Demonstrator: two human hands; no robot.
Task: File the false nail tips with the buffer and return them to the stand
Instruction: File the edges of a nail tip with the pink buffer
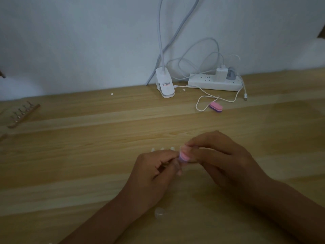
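Observation:
My right hand [216, 155] grips a small pink buffer [184, 155] over the middle of the wooden table. My left hand [158, 166] pinches something tiny against the buffer; the nail tip itself is blurred and mostly hidden by my fingers. Three pale nail tips [162, 149] lie in a row on the table just beyond my left hand. One clear nail tip [159, 212] lies near my left wrist. The nail stand [22, 114], a wooden strip with several metal holders, lies at the far left edge.
A second pink and purple buffer [216, 106] lies at the back right beside a looped white cable [204, 103]. A white clip lamp base [164, 83] and a power strip [214, 82] stand against the wall. Small white bits [112, 94] lie near the lamp.

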